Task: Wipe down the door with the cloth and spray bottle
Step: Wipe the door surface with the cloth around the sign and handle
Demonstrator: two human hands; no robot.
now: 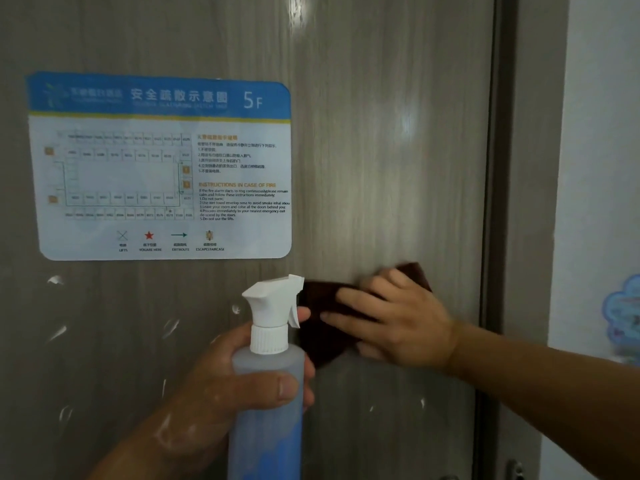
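Left grip (221,386) round bottle (267,420); right (398,320) on cloth (320,301)

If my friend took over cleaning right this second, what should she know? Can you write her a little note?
Left hand: grips the spray bottle, upright in front of the door.
Right hand: presses the brown cloth flat on the door, just right of the bottle.
Done: the door has been sprayed.
Left: wet splashes below the evacuation sign are not yet wiped.
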